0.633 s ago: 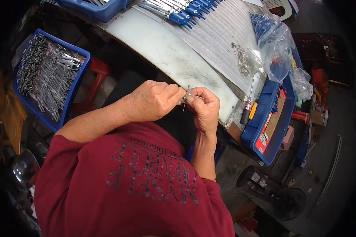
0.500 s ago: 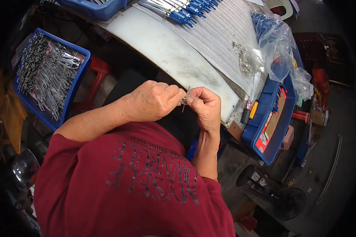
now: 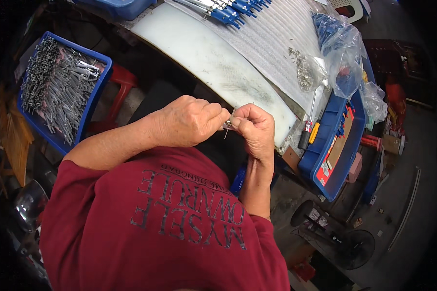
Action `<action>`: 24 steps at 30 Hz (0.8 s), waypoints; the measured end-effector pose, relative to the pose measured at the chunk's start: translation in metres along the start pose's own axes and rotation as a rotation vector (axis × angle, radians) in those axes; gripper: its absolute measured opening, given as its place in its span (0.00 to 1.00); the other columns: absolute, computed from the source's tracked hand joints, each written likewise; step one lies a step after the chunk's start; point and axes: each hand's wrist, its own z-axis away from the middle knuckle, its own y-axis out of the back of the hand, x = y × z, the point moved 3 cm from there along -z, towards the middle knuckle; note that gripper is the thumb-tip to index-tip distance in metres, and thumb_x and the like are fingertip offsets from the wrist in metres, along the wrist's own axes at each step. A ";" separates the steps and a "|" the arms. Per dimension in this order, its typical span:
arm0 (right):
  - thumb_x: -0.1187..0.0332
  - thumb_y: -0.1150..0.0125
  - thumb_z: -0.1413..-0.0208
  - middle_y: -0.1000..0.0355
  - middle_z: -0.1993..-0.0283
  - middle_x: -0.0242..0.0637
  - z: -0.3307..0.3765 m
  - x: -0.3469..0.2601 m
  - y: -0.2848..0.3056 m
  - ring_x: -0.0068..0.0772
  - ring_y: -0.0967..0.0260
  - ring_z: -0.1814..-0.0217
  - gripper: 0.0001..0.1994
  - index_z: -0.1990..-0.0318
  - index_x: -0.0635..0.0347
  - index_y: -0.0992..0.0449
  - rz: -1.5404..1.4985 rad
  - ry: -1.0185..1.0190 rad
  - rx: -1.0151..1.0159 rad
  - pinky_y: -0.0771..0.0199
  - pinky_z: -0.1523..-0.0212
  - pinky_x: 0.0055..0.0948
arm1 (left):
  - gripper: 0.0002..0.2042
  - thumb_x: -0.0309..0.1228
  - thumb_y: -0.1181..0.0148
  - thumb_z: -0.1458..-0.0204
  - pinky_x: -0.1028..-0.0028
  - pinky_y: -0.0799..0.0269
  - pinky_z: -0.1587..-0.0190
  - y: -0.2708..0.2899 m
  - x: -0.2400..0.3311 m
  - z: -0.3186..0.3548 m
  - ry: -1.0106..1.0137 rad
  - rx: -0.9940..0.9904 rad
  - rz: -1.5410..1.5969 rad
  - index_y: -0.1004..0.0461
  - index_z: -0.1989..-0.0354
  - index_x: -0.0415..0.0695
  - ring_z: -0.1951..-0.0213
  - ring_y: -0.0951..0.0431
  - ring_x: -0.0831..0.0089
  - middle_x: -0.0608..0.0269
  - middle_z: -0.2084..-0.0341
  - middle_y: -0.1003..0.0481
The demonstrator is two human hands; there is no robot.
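A small silvery metal part (image 3: 226, 125) with a thin rod through it is held between my two hands, just off the near edge of the table. My left hand (image 3: 190, 121) is closed, with thumb and fingers pinched at the part's left side. From the other side my right hand (image 3: 255, 130) pinches it between thumb and curled forefinger. My fingers cover most of the part, so its exact kind cannot be made out. Beyond my hands lies a smudged white board (image 3: 204, 56) on the tabletop.
At the left, a blue bin (image 3: 101, 92) holds many thin metal parts, beside a red stool (image 3: 122, 82). Metal pieces with blue ends (image 3: 228, 13) lie on foam sheeting (image 3: 281, 39). Rightward are plastic bags (image 3: 344, 56), a yellow-handled screwdriver (image 3: 314, 133) and a blue tray (image 3: 310, 167).
Both hands and the metal part have shifted very slightly to the right. The grip looks the same; the whole view has also moved a little.
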 end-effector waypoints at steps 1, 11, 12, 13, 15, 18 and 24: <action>0.76 0.46 0.60 0.34 0.80 0.29 0.000 0.000 0.000 0.14 0.44 0.81 0.02 0.78 0.65 0.31 -0.002 -0.002 -0.003 0.46 0.80 0.14 | 0.08 0.27 0.43 0.60 0.72 0.36 0.80 0.000 0.000 0.000 0.000 -0.001 0.001 0.34 0.72 0.39 0.82 0.32 0.68 0.61 0.84 0.38; 0.64 0.45 0.50 0.34 0.81 0.29 0.004 -0.004 0.002 0.14 0.44 0.82 0.11 0.76 0.65 0.29 0.039 0.064 0.013 0.46 0.80 0.14 | 0.11 0.26 0.41 0.62 0.71 0.36 0.80 0.001 -0.003 0.000 -0.001 0.073 0.040 0.33 0.70 0.38 0.82 0.32 0.67 0.61 0.84 0.38; 0.64 0.45 0.50 0.34 0.81 0.29 0.003 -0.005 0.002 0.14 0.44 0.82 0.11 0.76 0.65 0.29 0.039 0.066 0.013 0.46 0.80 0.14 | 0.11 0.26 0.41 0.63 0.71 0.36 0.80 0.001 -0.003 -0.001 0.007 0.071 0.048 0.33 0.70 0.37 0.82 0.32 0.67 0.61 0.84 0.38; 0.61 0.47 0.48 0.34 0.81 0.29 0.004 -0.006 0.001 0.14 0.44 0.82 0.14 0.75 0.65 0.28 0.051 0.061 0.037 0.46 0.80 0.14 | 0.11 0.26 0.41 0.63 0.71 0.36 0.80 0.001 -0.004 -0.001 0.004 0.070 0.049 0.33 0.70 0.37 0.82 0.32 0.67 0.61 0.84 0.38; 0.58 0.49 0.46 0.34 0.82 0.30 0.004 -0.006 0.003 0.15 0.44 0.82 0.17 0.74 0.66 0.28 0.064 0.057 0.065 0.46 0.81 0.14 | 0.12 0.26 0.41 0.64 0.71 0.36 0.80 0.001 -0.005 0.000 0.020 0.103 0.078 0.33 0.70 0.37 0.82 0.32 0.66 0.61 0.84 0.38; 0.56 0.51 0.45 0.34 0.82 0.31 0.004 -0.003 0.009 0.16 0.44 0.83 0.20 0.73 0.67 0.28 0.058 0.057 0.111 0.46 0.81 0.14 | 0.12 0.26 0.40 0.64 0.71 0.37 0.80 0.001 -0.007 0.002 0.045 0.091 0.093 0.34 0.70 0.38 0.82 0.32 0.65 0.60 0.84 0.37; 0.58 0.52 0.44 0.35 0.83 0.31 0.009 -0.001 0.016 0.16 0.45 0.83 0.18 0.72 0.68 0.28 0.057 0.101 0.154 0.46 0.82 0.15 | 0.12 0.25 0.41 0.64 0.70 0.37 0.81 0.001 -0.009 0.001 0.063 0.058 0.123 0.34 0.69 0.37 0.82 0.32 0.65 0.59 0.84 0.37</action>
